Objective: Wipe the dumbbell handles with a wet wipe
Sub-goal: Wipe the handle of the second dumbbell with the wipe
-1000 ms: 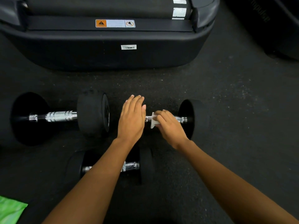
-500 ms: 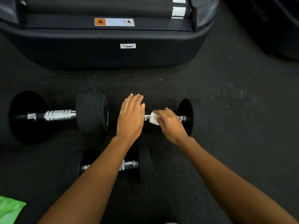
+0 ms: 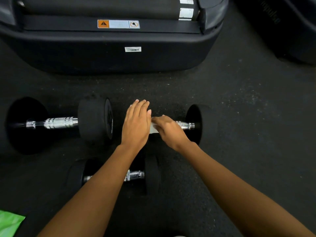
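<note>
On the dark speckled floor lie three dumbbells. The right dumbbell lies crosswise, and both hands are at it. The left hand lies flat, palm down, fingers straight and together, over the dumbbell's left end, which is hidden under it. The right hand has its fingers curled round a white wet wipe and presses it on the chrome handle, just beside the left hand's thumb edge; only the handle's right stretch shows, running into the black right head. To the left, near but apart, lies the large dumbbell, its ribbed chrome bar bare. Nearer the person lies the small dumbbell, its handle partly crossed by the left forearm. A green packet shows at the lower left corner. Beyond the dumbbells stands the black base of a machine, bearing an orange and white warning label and a white barcode sticker
</note>
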`<control>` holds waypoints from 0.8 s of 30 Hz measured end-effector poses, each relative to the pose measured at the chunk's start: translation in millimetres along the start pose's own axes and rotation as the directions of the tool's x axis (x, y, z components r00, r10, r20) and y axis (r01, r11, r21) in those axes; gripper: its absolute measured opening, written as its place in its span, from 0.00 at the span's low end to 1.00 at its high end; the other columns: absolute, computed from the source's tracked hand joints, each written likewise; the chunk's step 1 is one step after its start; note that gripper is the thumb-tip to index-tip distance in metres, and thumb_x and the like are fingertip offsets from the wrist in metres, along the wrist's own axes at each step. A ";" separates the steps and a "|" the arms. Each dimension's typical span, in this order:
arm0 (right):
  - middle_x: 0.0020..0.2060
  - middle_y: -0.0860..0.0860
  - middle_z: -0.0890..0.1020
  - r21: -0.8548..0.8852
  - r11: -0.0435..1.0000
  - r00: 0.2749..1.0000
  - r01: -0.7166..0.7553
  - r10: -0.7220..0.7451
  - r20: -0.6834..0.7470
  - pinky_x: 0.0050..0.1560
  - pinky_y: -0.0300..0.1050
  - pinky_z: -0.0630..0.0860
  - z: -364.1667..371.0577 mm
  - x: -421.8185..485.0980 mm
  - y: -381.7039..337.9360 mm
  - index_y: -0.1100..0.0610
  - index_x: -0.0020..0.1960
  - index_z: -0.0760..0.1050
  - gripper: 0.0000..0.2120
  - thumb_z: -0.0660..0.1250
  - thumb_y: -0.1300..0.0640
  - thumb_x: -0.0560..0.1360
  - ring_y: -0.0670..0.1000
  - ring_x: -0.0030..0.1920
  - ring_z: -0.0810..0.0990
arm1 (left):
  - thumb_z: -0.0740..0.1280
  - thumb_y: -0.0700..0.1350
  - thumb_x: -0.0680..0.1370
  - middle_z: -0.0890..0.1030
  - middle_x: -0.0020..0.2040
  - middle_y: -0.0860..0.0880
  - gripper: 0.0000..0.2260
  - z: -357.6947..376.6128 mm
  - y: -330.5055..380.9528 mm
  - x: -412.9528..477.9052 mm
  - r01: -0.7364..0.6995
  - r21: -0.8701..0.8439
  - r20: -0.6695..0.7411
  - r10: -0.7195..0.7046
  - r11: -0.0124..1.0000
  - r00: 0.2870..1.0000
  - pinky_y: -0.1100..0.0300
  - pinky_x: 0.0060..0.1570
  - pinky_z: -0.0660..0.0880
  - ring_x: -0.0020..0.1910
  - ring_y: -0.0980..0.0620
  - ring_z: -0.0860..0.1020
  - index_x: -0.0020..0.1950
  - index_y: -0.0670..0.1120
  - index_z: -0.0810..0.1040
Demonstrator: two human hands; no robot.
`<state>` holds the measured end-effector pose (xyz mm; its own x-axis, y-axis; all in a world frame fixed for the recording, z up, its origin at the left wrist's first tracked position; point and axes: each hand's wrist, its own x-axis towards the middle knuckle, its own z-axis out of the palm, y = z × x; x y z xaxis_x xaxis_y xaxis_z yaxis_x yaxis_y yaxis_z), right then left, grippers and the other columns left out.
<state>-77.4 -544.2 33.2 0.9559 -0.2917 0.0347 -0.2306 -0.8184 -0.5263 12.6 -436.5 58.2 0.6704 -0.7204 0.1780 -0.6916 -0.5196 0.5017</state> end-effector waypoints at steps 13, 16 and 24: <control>0.60 0.56 0.78 0.031 0.999 0.999 -0.041 0.040 0.015 0.70 0.48 0.61 4.1 1.4 -1.8 0.61 0.64 0.73 0.15 0.59 0.62 0.79 0.54 0.61 0.74 | 0.50 0.46 0.81 0.69 0.69 0.42 0.20 0.1 1.5 -0.3 0.005 -0.005 0.002 -0.005 1.000 1.000 0.55 0.71 0.51 0.72 0.46 0.61 0.69 0.39 0.67; 0.60 0.56 0.78 0.018 1.000 1.000 -0.015 0.015 -0.009 0.71 0.44 0.59 -0.8 -6.0 8.9 0.61 0.63 0.74 0.14 0.62 0.63 0.78 0.53 0.62 0.75 | 0.49 0.47 0.81 0.69 0.70 0.43 0.20 -0.8 1.8 -1.5 0.005 -0.003 0.016 -0.005 1.000 1.000 0.56 0.72 0.50 0.72 0.47 0.60 0.69 0.39 0.67; 0.52 0.57 0.80 0.091 0.975 0.974 -0.205 0.194 0.114 0.55 0.49 0.70 -4.5 8.8 -0.1 0.60 0.57 0.75 0.12 0.57 0.57 0.80 0.55 0.54 0.75 | 0.45 0.49 0.80 0.72 0.67 0.41 0.24 1.7 -0.7 -1.7 -0.013 0.016 0.000 0.013 1.000 1.000 0.51 0.71 0.56 0.70 0.44 0.64 0.67 0.38 0.69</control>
<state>-69.9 -548.8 37.4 0.9073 -0.3866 -0.1654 -0.4042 -0.6930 -0.5969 11.5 -435.8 56.1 0.6615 -0.7268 0.1845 -0.7043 -0.5178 0.4856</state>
